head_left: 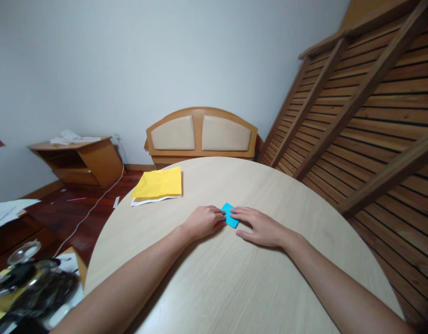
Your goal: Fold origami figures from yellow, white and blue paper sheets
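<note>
A small folded piece of bright blue paper [230, 218] lies on the round table in front of me. My left hand [206, 221] has its fingers curled together at the paper's left edge, with the fingertips gripping it; part of that edge is hidden beneath them. From the other side, my right hand [259, 226] rests with fingers stretched out, their tips touching the paper's right part. Its thumb is spread apart, near the lower corner. Farther left on the table, a yellow sheet [158, 182] lies over white paper [156, 201].
The pale round table [256, 287] fills the foreground. Slatted wooden panels [356, 106] lean on the right. A headboard [200, 132] stands behind the table. On the left are a low cabinet [102, 162], a white cable [92, 208] and cluttered dark items [43, 287].
</note>
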A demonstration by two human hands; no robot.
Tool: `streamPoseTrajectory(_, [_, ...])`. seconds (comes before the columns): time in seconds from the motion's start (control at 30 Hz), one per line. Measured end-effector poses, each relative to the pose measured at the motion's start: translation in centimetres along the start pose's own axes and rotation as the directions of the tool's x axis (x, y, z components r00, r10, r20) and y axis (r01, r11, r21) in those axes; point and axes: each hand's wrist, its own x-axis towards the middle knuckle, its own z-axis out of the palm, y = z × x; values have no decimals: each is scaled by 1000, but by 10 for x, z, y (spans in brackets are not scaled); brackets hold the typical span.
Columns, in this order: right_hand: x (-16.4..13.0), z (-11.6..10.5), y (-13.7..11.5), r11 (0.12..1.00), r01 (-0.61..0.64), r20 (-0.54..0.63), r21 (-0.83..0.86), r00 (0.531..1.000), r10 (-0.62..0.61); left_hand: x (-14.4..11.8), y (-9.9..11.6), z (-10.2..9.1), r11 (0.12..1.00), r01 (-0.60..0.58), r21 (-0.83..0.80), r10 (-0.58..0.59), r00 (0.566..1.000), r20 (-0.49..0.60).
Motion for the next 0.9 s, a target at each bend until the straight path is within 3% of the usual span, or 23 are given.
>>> streamPoseTrajectory(0.53, [3, -5, -3, 999, -15, -71, 28, 997, 17, 0, 1, -3, 999, -8, -47, 9, 1000, 30])
streamPoseTrajectory(0.9, [5, -5, 4, 1000, 7, -65, -9, 998, -8, 1, 4, -6, 998, -19, 63, 14, 997, 70])
